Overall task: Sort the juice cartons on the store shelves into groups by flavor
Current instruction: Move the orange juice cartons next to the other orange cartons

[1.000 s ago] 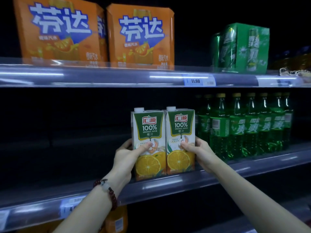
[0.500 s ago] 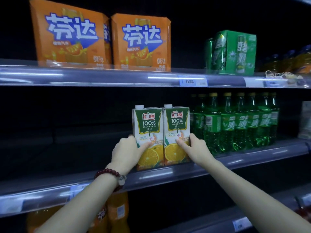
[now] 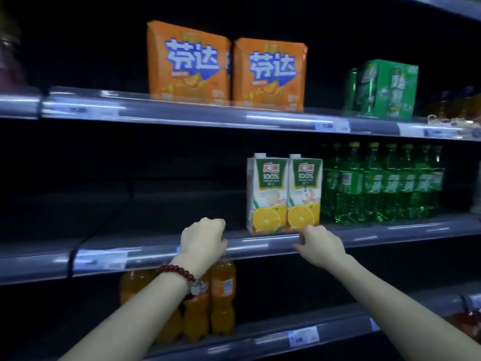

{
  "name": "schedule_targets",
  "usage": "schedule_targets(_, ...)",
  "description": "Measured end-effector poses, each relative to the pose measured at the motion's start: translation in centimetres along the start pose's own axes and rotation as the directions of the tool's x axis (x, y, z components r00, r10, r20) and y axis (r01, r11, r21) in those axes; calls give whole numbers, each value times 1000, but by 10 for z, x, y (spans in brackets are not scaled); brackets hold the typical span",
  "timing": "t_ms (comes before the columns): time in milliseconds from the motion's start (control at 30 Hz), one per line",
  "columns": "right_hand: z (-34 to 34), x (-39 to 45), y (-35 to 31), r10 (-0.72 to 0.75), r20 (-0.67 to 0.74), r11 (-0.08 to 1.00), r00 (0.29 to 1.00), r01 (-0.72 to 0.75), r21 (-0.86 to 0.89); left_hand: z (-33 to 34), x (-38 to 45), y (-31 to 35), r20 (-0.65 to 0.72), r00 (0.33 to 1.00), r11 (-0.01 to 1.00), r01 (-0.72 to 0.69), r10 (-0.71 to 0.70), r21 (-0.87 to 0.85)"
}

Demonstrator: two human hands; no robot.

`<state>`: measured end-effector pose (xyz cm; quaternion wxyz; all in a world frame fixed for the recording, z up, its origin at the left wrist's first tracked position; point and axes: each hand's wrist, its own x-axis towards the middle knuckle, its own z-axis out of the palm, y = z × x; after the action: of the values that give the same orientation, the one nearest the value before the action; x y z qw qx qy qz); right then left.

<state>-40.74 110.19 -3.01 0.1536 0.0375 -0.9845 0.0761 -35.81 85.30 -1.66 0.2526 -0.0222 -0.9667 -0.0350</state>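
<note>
Two orange juice cartons stand upright, side by side and touching, on the middle shelf [image 3: 364, 234]: the left carton [image 3: 266, 194] and the right carton [image 3: 305, 192]. Both show a green label and a sliced orange. My left hand [image 3: 203, 238] is loosely curled at the shelf's front rail, left of the cartons, holding nothing. My right hand [image 3: 320, 243] hangs just below the right carton's bottom corner, fingers curled at the rail, empty.
Green soda bottles [image 3: 382, 183] stand right against the cartons. Two orange soda packs [image 3: 226, 66] and a green pack [image 3: 385, 89] sit on the upper shelf. Orange bottles [image 3: 221, 298] stand on the lower shelf. Left of the cartons the middle shelf is dark.
Both hands let go of the two cartons and dropped back to the shelf's front rail. The cartons stay standing together. The camera swung left.
</note>
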Motion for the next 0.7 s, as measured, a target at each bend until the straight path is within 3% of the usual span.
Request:
schedule_targets(300,27,-75,-164,-268,205,961,942,247,121,-38,-122,-133,130,971,980,198,-201,36)
schedule_targets(700,45,-133,-424,-657,212,743,724,572,348,-115,-240,-317,116,840,843,509,-531,174)
